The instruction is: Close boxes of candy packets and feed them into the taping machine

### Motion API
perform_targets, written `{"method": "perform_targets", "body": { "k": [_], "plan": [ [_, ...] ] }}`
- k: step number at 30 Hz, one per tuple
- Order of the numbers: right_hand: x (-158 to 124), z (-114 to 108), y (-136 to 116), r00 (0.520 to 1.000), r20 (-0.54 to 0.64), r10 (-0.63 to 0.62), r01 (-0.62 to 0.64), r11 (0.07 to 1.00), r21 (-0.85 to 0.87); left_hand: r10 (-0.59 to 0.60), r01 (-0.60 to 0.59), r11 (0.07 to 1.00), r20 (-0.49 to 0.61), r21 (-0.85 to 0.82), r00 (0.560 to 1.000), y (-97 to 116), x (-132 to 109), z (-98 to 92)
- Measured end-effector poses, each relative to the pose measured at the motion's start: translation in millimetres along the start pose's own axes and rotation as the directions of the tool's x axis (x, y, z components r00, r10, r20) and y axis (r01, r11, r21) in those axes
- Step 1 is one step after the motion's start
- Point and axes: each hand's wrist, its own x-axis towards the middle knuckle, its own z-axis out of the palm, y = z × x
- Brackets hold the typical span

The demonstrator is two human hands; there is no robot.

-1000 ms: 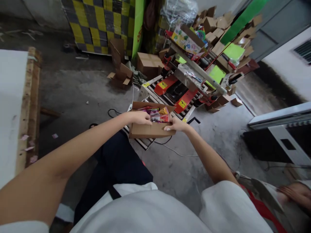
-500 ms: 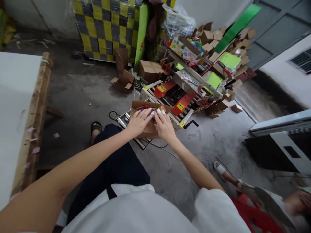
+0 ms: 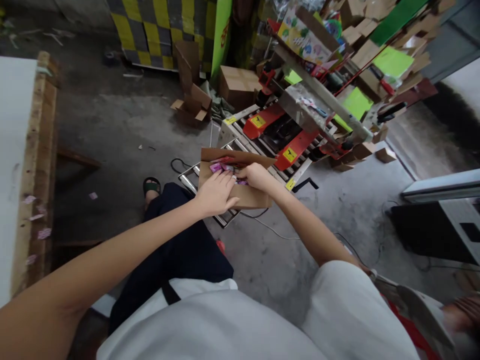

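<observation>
An open cardboard box [image 3: 253, 198] rests on the end of the roller conveyor in front of me. Small purple and pink packets [image 3: 216, 167] lie inside it, with some red showing along the far side. My left hand [image 3: 216, 192] reaches over the near left wall, fingers stretched out flat on the packets and thumb apart. From the right, my right hand [image 3: 258, 177] dips into the box with its fingers curled down among the contents. Its fingertips are partly hidden, and what they pinch cannot be made out.
Behind the box, a carton-sealing machine [image 3: 288, 132] with red guides stands on the conveyor. Cartons [image 3: 240, 82] and a yellow-and-black wrapped stack [image 3: 161, 30] are at the back. A wood-edged white table [image 3: 15, 150] is at left; a black appliance [image 3: 427, 230] stands at right. Another person's arm [image 3: 463, 312] shows lower right.
My right hand has gone from lying flat over the packets to curling down inside the box. My left hand has spread its thumb and shifted slightly nearer. The view has tilted lower.
</observation>
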Motion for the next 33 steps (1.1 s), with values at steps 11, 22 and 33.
{"method": "perform_targets", "body": {
  "k": [11,22,33],
  "plan": [
    [-12.7,-7.4,-8.8,0.994,0.03,-0.105,0.106,0.994,-0.029,0.091,-0.101,0.994,0.249,0.028,0.964,-14.0,24.8,-14.0],
    [-37.2,14.9,-6.2,0.97,-0.225,0.097,-0.04,0.969,0.243,-0.152,0.159,0.986,-0.15,0.041,0.977,0.5,-12.6,-6.4],
    [-42.3,37.5,2.8,0.805,-0.588,0.078,0.173,0.917,0.358,0.132,-0.136,0.99,0.085,0.045,0.988,-18.3,8.3,-12.1]
  ]
}}
